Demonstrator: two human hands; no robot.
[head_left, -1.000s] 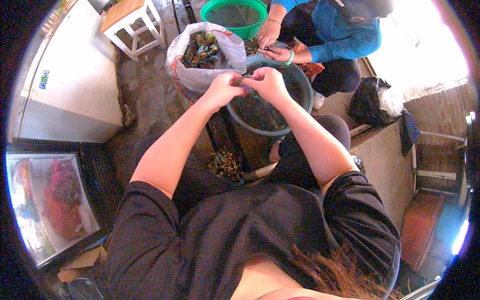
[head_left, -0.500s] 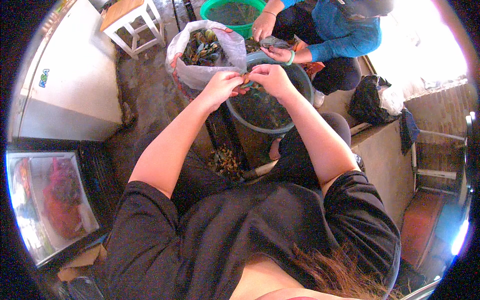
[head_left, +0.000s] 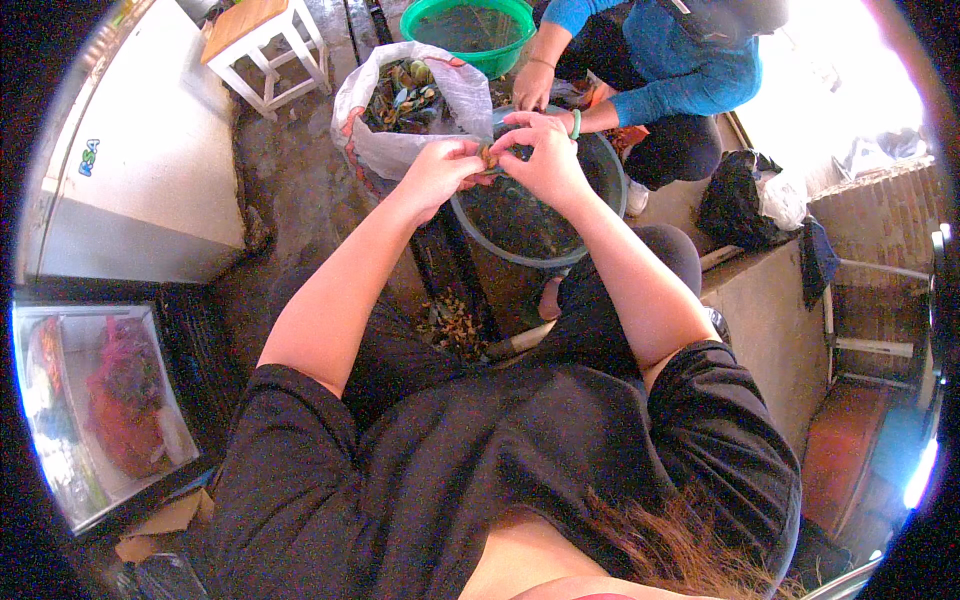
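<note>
Over the near left rim of a grey basin (head_left: 540,262), my left hand (head_left: 447,170) pinches a small mussel (head_left: 489,157) with orange flesh and a greenish shell edge. My right hand (head_left: 545,160) meets it from the other side, thumb and forefinger bent in a pinch at the mussel. Its other fingers are raised. Dark water or contents fill the basin. Just left of it stands a white sack (head_left: 365,105) with its top rolled open, holding several dark and greenish mussel shells (head_left: 405,98).
Across the basin a co-worker in a blue sweater (head_left: 690,75) reaches down to its far rim. Behind the sack sits a green basin (head_left: 467,45). A wooden-topped stool (head_left: 250,30), a white appliance (head_left: 140,170) and a black bag (head_left: 740,200) stand around. Orange scraps (head_left: 450,322) lie near my feet.
My right hand's fingers have lifted and spread a little at the mussel; my left hand stays nearly still. The co-worker's hands have lowered behind my right hand.
</note>
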